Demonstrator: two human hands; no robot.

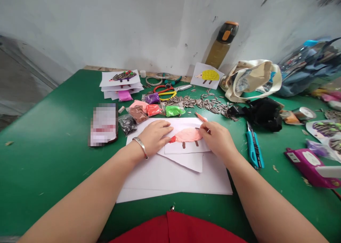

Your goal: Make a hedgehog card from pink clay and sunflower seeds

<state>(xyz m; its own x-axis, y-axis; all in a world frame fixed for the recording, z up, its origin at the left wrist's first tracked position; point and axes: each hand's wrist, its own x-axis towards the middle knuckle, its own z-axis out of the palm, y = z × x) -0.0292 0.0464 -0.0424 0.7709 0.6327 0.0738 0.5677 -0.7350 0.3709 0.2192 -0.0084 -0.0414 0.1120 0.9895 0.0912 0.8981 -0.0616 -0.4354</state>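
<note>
Green tabletop (50, 172) under everything. At left, the left hand (156, 136), its grip open and flat, presses down on a white card (183, 149) lying over stacked paper (173, 179). Between the hands, on that card, sits a pink clay hedgehog body (186, 134) with brown legs (183, 144). At right, the right hand (217, 138), its grip closed to a pinch, holds a slim pink piece (201, 117) touching nothing else visibly, with a blue utility knife (254, 150) farther right.
</note>
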